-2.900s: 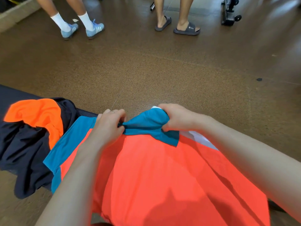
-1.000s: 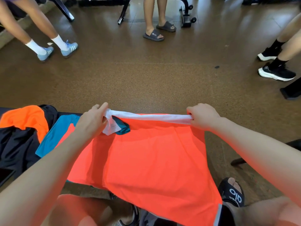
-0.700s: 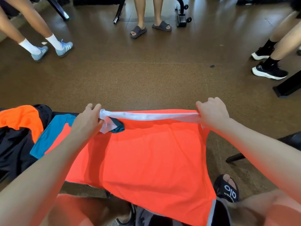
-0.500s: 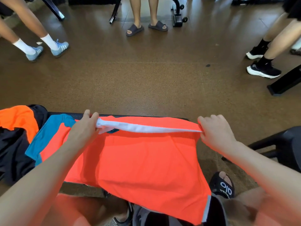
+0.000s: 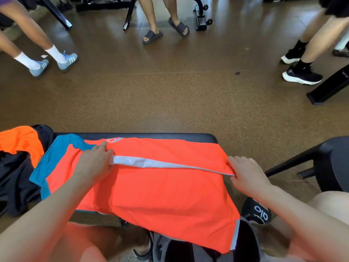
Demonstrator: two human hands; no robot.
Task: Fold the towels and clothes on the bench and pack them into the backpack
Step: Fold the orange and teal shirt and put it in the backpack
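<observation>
An orange shirt (image 5: 160,188) with teal sleeves and a white side stripe lies spread over the black bench (image 5: 170,136). My left hand (image 5: 94,163) grips the white stripe's left end near the teal sleeve. My right hand (image 5: 245,174) pinches the stripe's right end at the shirt's edge. The stripe runs taut between both hands across the shirt. A black and orange garment (image 5: 17,161) lies bunched on the bench's left part. The open backpack (image 5: 188,250), dark grey, sits on the floor below the shirt's hanging hem, partly hidden.
A black chair (image 5: 328,163) stands at my right. My sandalled foot (image 5: 258,212) rests beside the backpack. Several people's legs and feet stand on the brown floor beyond: blue sneakers (image 5: 66,59), grey slides (image 5: 164,31), black shoes (image 5: 302,76). Gym equipment frames (image 5: 128,17) line the back.
Both hands have drawn the folded edge with the white stripe toward me and lowered it onto the shirt. The bench's far edge and the shirt's logo now show beyond it.
</observation>
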